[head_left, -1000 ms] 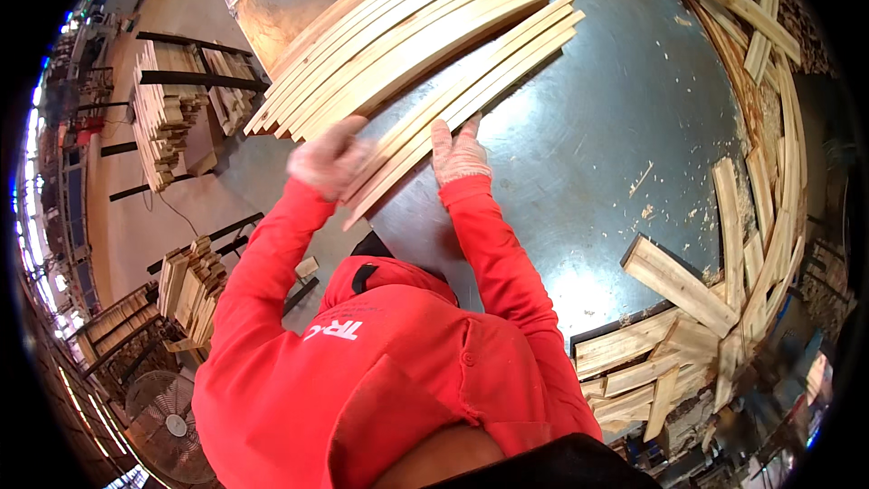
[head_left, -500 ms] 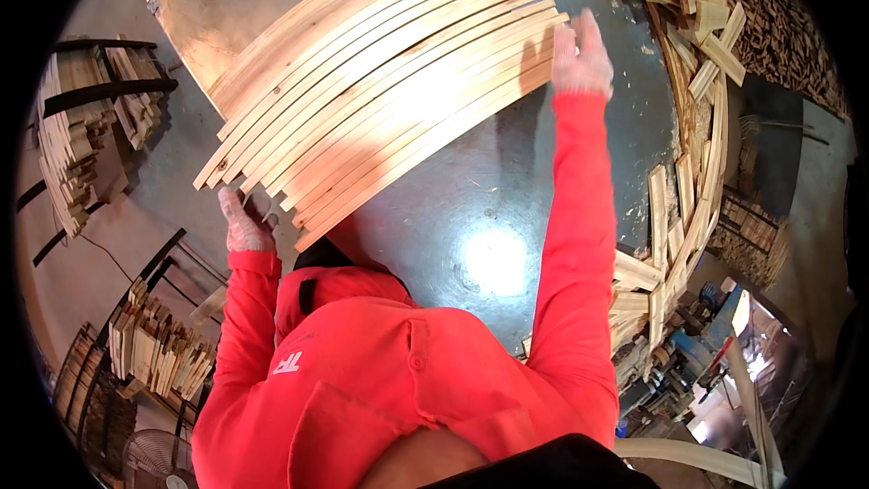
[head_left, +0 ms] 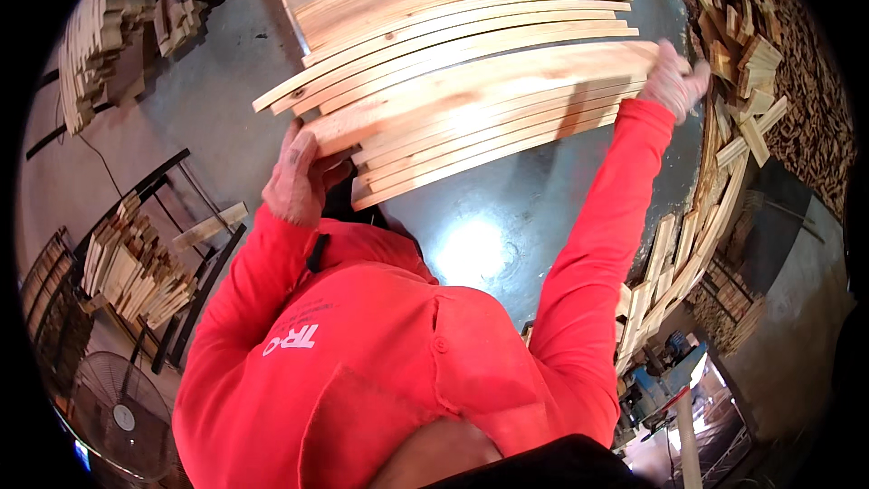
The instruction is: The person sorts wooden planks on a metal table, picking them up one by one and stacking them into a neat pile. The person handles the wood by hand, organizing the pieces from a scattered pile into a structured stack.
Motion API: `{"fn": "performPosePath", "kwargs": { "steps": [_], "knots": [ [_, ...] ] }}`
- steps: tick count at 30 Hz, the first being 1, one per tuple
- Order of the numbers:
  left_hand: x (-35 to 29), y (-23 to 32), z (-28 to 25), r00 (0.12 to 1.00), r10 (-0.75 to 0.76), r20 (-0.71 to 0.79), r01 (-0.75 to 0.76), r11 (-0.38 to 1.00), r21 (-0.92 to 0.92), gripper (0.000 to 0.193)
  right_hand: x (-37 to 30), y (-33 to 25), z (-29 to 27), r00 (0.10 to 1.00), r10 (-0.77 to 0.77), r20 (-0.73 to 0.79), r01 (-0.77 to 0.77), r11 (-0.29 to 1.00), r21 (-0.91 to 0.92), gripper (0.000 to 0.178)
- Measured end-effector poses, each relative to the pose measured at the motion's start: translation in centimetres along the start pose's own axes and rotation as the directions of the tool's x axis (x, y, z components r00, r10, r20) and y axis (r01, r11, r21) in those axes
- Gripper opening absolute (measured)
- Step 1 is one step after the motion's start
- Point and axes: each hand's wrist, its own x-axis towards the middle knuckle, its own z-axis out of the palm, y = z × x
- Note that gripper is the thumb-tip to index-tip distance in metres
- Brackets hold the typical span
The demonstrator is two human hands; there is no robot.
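my left grip (head_left: 297,177), left of centre in the frame, pinches the left end of a wide, pale, gently curved wooden board (head_left: 489,75); my right grip (head_left: 674,86), at the upper right, is at the board's other end with its fingers partly spread, and i cannot tell whether it pinches the wood or only touches it; the board crosses the upper middle of the frame, between narrow, pale, curved wooden slats (head_left: 507,129) below it and a second set of thin curved slats (head_left: 471,36) above;

if my right grip is only touching, i judge that end could slip; a board hanging from one pinched end might knock the slats out of line; their uneven ends could catch a finger, and a rough edge could leave a splinter;

the smooth grey metal tabletop (head_left: 525,181) throws a bright glare at mid-frame, and its slickness might let wood slide; loose wooden offcuts (head_left: 756,140) line its right side; stacked boards (head_left: 109,36) fill a dark rack at the upper left; a round caged fan (head_left: 118,417) stands at the lower left
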Motion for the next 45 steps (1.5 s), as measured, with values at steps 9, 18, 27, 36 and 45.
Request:
{"fn": "performPosePath", "kwargs": {
  "steps": [9,18,27,36,45],
  "knots": [
    [-8.3,11.2,-3.9,0.813,0.576,0.081,-0.394,0.648,-0.652,0.066,-14.9,-7.1,-2.3,0.847,0.267,0.46,-0.532,0.428,0.731,0.042],
    [-5.7,12.7,-4.8,0.588,0.747,-0.311,-0.774,0.631,0.055,0.052,-37.9,-18.0,-1.1,0.07,0.031,0.997,-0.782,0.622,0.036,0.059],
    [5.2,43.5,-40.9,0.196,0.821,-0.536,0.005,0.546,0.838,0.046,-43.2,-23.2,7.2,-0.027,0.14,0.99,-0.771,0.628,-0.11,0.068],
    [30.6,64.5,-52.2,0.395,0.758,-0.518,0.344,0.401,0.849,0.046,-53.9,-25.9,27.0,-0.008,0.398,0.917,-0.877,0.438,-0.197,0.055],
    [45.6,66.6,-50.3,0.719,0.447,-0.532,0.184,0.616,0.766,0.047,-55.9,-27.7,26.1,0.304,0.473,0.827,-0.752,0.652,-0.096,0.058]
  ]
}}
